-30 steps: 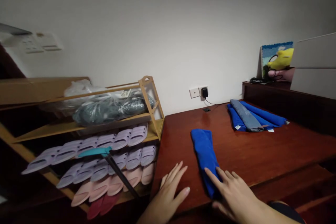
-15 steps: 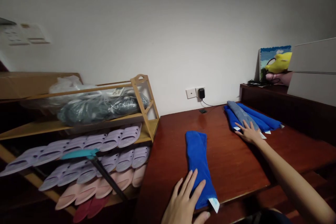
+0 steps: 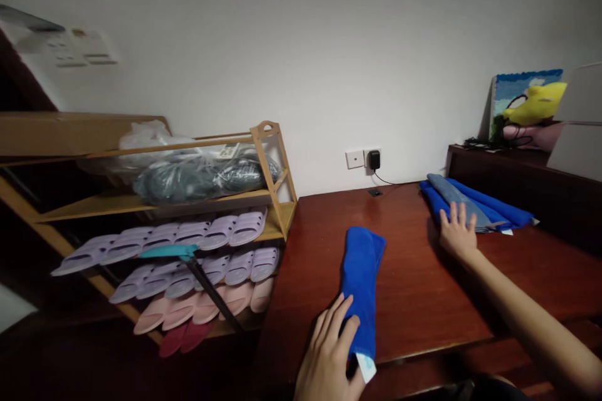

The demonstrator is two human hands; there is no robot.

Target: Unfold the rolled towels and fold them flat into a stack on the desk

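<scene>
A folded blue cloth (image 3: 361, 282) lies lengthwise on the reddish-brown wooden tabletop (image 3: 414, 301), a pale tag at its near end. My left hand (image 3: 329, 351) rests against its near left part, fingers slightly bent over the edge and thumb by the tag; the hand looks open. Farther right, a folded grey-blue cloth (image 3: 454, 193) sits on top of folded blue cloths (image 3: 510, 203) with pale tags. My right hand (image 3: 458, 235) is open at the near end of that pile, fingers spread over the grey-blue cloth. Whether its palm touches the tabletop I cannot tell.
Left of the table stands a wooden rack (image 3: 277, 200) with rows of lilac slippers (image 3: 216, 232), pink slippers (image 3: 183, 310) and plastic-wrapped bundles (image 3: 202, 178). A teal-topped pole (image 3: 172, 252) crosses it. A black plug (image 3: 374, 160) sits in the wall. A raised ledge (image 3: 489, 166) borders the right.
The near end of the single blue cloth has swung left with my left hand, whose fingers are closer together. My right hand has drawn back slightly towards me. The view has shifted left.
</scene>
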